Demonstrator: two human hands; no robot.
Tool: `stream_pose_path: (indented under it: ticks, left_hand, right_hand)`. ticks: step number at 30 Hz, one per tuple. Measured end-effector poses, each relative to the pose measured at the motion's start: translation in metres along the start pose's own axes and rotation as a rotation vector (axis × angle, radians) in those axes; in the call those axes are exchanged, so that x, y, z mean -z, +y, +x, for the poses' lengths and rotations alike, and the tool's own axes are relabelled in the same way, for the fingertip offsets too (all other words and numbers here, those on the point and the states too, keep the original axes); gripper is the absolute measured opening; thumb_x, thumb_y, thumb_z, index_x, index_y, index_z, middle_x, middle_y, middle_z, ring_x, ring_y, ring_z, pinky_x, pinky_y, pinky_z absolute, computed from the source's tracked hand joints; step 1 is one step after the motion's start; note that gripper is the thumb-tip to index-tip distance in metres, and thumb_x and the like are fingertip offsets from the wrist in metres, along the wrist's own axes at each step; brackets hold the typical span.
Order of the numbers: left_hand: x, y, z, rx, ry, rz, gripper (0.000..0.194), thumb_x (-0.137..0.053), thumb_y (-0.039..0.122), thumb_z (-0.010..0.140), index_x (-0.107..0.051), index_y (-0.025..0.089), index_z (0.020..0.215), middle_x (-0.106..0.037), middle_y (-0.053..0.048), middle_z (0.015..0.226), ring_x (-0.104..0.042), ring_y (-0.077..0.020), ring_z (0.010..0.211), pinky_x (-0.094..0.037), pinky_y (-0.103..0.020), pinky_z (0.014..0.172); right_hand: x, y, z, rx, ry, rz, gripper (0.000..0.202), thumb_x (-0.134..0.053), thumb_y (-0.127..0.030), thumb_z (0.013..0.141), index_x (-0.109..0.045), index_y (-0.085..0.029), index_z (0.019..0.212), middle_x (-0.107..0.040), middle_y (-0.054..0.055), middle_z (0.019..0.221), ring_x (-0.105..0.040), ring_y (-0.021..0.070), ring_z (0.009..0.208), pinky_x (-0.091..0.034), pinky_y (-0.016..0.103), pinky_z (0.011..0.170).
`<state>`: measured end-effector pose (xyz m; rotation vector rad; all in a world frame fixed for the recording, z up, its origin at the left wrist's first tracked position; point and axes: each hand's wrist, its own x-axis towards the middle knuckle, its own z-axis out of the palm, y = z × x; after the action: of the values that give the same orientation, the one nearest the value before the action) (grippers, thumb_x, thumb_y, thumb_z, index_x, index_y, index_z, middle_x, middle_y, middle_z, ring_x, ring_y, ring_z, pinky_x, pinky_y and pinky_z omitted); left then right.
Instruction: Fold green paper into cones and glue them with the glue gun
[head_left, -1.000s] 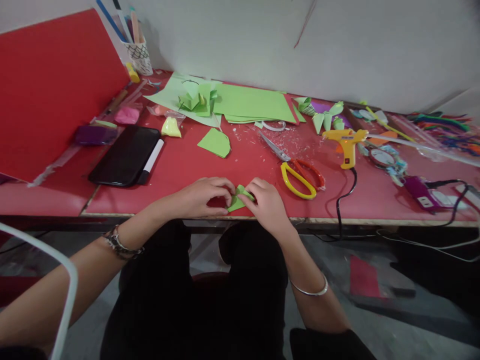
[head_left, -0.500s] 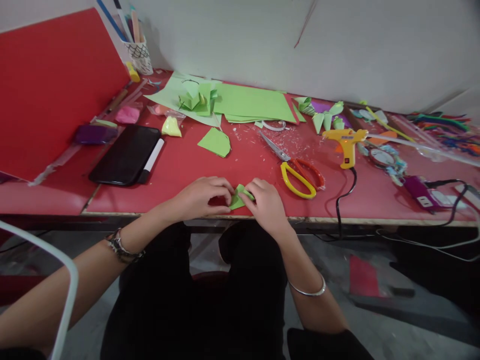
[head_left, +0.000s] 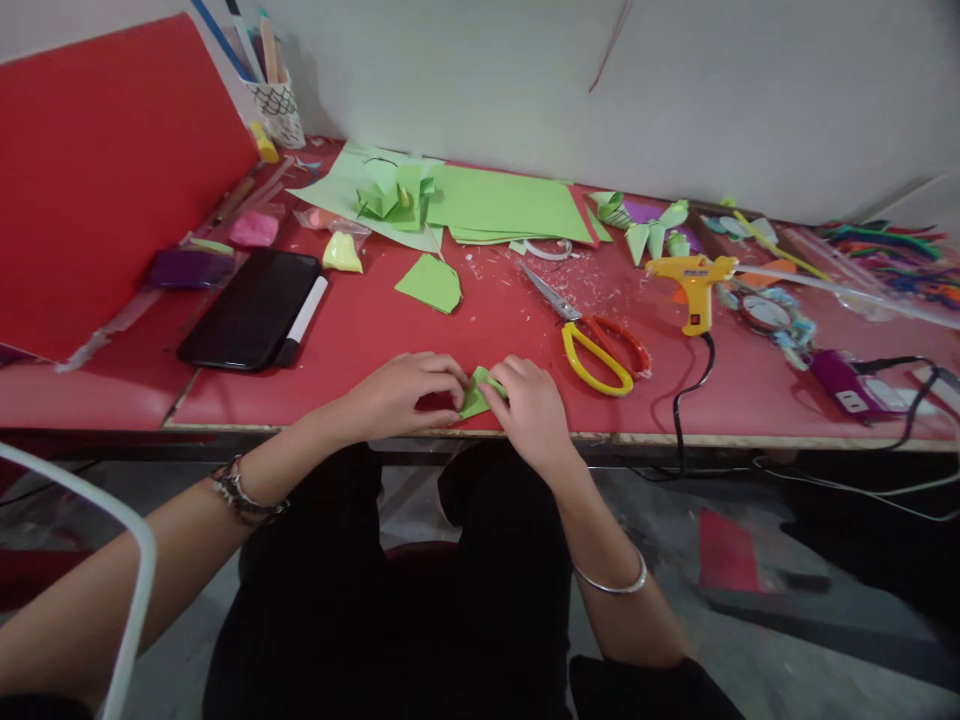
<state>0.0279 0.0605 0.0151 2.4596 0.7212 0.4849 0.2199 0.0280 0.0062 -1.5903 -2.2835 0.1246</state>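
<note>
A small piece of green paper (head_left: 474, 401) lies at the table's front edge between my two hands. My left hand (head_left: 416, 393) grips its left side, fingers curled and thumb low. From the right, my right hand (head_left: 529, 408) pinches the paper between thumb and fingers, covering much of it. Farther back lies a cut green paper piece (head_left: 429, 284). To the right of my right hand rest scissors (head_left: 596, 360) with yellow and red handles, blades partly spread and pointing away.
A yellow glue gun (head_left: 696, 290) stands at right, its black cord (head_left: 677, 410) hanging over the edge. At left are a black phone (head_left: 251, 310) and a marker (head_left: 304, 320). Green sheets (head_left: 510, 203) and folded paper shapes (head_left: 394, 200) lie along the wall, near a pen cup (head_left: 277, 112).
Almost nothing differs. My right hand has shifted very slightly over the green paper; my left hand keeps its place.
</note>
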Motion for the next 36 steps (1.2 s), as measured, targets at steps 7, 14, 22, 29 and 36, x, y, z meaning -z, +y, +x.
stream_pose_path:
  ticks: [7,14,22,29,36]
  left_hand:
    - [-0.003,-0.002,0.0,0.001,0.01,-0.002,0.01,-0.053,0.027,0.081,-0.06,0.021,0.08,-0.058,-0.003,0.101,-0.054,-0.0148,0.093,-0.039,-0.027,0.081]
    - [-0.001,-0.006,0.0,-0.046,-0.001,0.015,0.02,-0.049,0.027,0.084,-0.06,0.023,0.099,-0.059,-0.004,0.102,-0.054,-0.0141,0.092,-0.039,-0.027,0.082]
    - [0.002,-0.006,-0.003,-0.053,0.004,0.102,0.025,-0.05,0.03,0.083,-0.059,0.023,0.105,-0.061,-0.003,0.105,-0.051,-0.0155,0.088,-0.037,-0.028,0.08]
    - [0.005,-0.002,-0.005,-0.022,-0.036,0.139,0.029,-0.051,0.03,0.08,-0.058,0.025,0.108,-0.06,-0.002,0.109,-0.05,-0.0167,0.093,-0.036,-0.029,0.083]
    - [0.005,0.0,-0.006,0.006,-0.045,0.149,0.031,-0.051,0.027,0.079,-0.056,0.024,0.109,-0.059,-0.002,0.11,-0.049,-0.0176,0.094,-0.036,-0.029,0.083]
  right_hand:
    - [0.009,0.007,-0.001,0.058,-0.071,0.245,0.017,-0.051,-0.035,0.083,-0.054,-0.019,0.078,-0.056,0.002,0.081,-0.048,0.0157,0.075,-0.032,0.028,0.069]
    - [0.019,0.016,0.0,0.197,-0.181,0.487,0.011,-0.06,-0.033,0.078,-0.063,-0.022,0.079,-0.058,0.0,0.086,-0.052,0.0134,0.08,-0.033,0.029,0.077]
    - [0.012,0.011,0.001,0.135,-0.112,0.421,0.019,-0.06,-0.039,0.077,-0.064,-0.021,0.074,-0.059,0.001,0.082,-0.051,0.0142,0.08,-0.031,0.029,0.074]
    - [0.009,0.005,0.004,0.078,-0.11,0.335,0.029,-0.054,-0.047,0.078,-0.062,-0.02,0.071,-0.057,0.001,0.075,-0.049,0.0144,0.073,-0.029,0.028,0.07]
    - [0.004,0.004,0.004,0.085,-0.087,0.263,0.034,-0.046,-0.049,0.082,-0.059,-0.019,0.072,-0.054,0.0,0.073,-0.046,0.0138,0.071,-0.028,0.027,0.068]
